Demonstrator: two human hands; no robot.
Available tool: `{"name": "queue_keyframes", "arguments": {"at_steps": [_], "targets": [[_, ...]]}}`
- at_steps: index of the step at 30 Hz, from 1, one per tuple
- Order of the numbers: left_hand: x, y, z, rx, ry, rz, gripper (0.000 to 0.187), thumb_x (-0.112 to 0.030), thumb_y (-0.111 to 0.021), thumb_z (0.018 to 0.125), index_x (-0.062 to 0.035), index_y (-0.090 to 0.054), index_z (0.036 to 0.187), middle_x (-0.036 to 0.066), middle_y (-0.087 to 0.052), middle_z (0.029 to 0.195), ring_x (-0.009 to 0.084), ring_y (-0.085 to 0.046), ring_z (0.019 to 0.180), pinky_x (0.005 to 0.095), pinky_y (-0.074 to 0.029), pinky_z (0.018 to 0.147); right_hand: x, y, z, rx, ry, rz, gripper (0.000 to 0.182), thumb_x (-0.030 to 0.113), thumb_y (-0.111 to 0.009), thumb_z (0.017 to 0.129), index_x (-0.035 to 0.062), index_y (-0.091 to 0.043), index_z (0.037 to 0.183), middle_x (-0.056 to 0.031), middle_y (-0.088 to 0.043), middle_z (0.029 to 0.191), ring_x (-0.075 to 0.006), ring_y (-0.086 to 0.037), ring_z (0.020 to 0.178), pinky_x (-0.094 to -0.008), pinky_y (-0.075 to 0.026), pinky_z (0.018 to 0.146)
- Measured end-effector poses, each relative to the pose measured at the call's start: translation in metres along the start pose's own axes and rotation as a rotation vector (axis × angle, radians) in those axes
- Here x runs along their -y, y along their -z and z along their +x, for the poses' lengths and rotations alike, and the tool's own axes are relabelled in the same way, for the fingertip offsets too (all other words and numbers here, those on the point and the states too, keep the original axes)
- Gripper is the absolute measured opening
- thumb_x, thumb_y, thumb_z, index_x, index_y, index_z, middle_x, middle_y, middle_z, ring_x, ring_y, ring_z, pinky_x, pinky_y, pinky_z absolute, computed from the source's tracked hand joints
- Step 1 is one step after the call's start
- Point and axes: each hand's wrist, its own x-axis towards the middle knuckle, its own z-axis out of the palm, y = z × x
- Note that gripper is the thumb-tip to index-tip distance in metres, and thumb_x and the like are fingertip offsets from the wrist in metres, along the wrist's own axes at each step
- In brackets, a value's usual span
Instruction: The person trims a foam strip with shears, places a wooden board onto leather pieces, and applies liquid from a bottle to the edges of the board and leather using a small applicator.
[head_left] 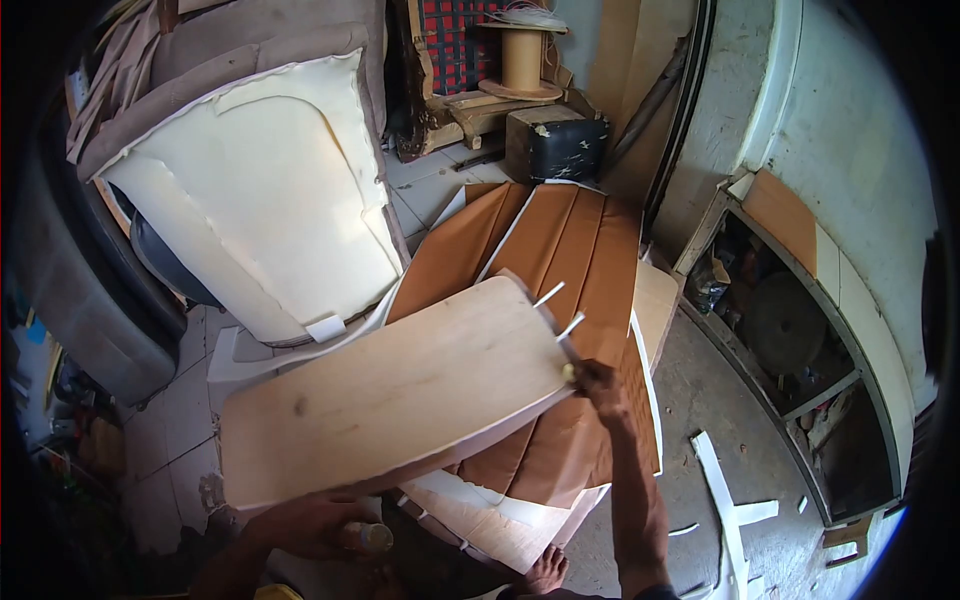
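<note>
A pale wooden board (390, 390) with rounded corners lies tilted across the brown stitched upholstery cover (565, 240). My right hand (603, 392) is closed at the board's right edge, with a small yellowish bit at its fingertips; what it grips is mostly hidden. Two short white strips stick out from that same edge above the hand. Under the board's lower left edge, my left hand (315, 527) is closed around a small round container (372, 538) with a pale top. The hand is dark and partly shadowed.
A cream foam-covered seat back (260, 190) leans at the left. Behind stand a wooden spool (522, 65) and a black box-like block (560, 145). At right are a metal-framed panel (800, 330) and white scraps (722, 500) on the floor. A bare foot (545, 572) shows below.
</note>
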Motion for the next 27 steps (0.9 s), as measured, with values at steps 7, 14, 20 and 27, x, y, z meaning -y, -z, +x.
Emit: {"name": "queue_keyframes", "arguments": {"at_steps": [7, 14, 20, 27], "targets": [[-0.010, -0.001, 0.032, 0.018, 0.208, -0.127, 0.060, -0.043, -0.076, 0.084, -0.0063, -0.057, 0.127, 0.017, -0.067, 0.111, 0.0308, -0.068, 0.100, 0.0395, -0.053, 0.086, -0.013, 0.044, -0.037, -0.616, -0.021, -0.494, 0.029, 0.028, -0.060, 0.097, 0.0036, -0.070, 0.110, -0.0097, -0.069, 0.082, -0.0153, -0.065, 0.062, -0.0304, -0.049, 0.055], [0.005, -0.034, 0.098, -0.104, 0.177, -0.143, 0.068, -0.046, -0.075, 0.084, 0.0023, -0.053, 0.126, 0.024, -0.069, 0.101, 0.0378, -0.070, 0.093, 0.0435, -0.054, 0.085, 0.081, -0.088, -0.154, 0.022, -0.118, 0.039, 0.026, 0.021, -0.064, 0.098, -0.0008, -0.069, 0.110, -0.0111, -0.070, 0.095, -0.0135, -0.065, 0.074, -0.0262, -0.051, 0.064], [-0.018, -0.041, 0.119, -0.178, 0.151, -0.010, 0.063, -0.044, -0.075, 0.085, 0.0045, -0.054, 0.118, 0.026, -0.068, 0.094, 0.0398, -0.070, 0.087, 0.0441, -0.055, 0.079, 0.097, -0.120, -0.163, 0.089, -0.015, -0.162, 0.022, 0.015, -0.065, 0.096, -0.0024, -0.069, 0.109, -0.0181, -0.069, 0.095, -0.0247, -0.069, 0.082, -0.0337, -0.055, 0.074], [-0.011, -0.049, 0.115, -0.220, 0.079, 0.033, 0.059, -0.043, -0.073, 0.087, 0.0043, -0.052, 0.116, 0.023, -0.068, 0.080, 0.0409, -0.069, 0.074, 0.0464, -0.054, 0.071, 0.094, -0.123, -0.165, 0.149, 0.001, -0.154, 0.021, 0.016, -0.064, 0.096, 0.0004, -0.071, 0.108, -0.0158, -0.070, 0.094, -0.0241, -0.069, 0.086, -0.0332, -0.054, 0.077]]}}
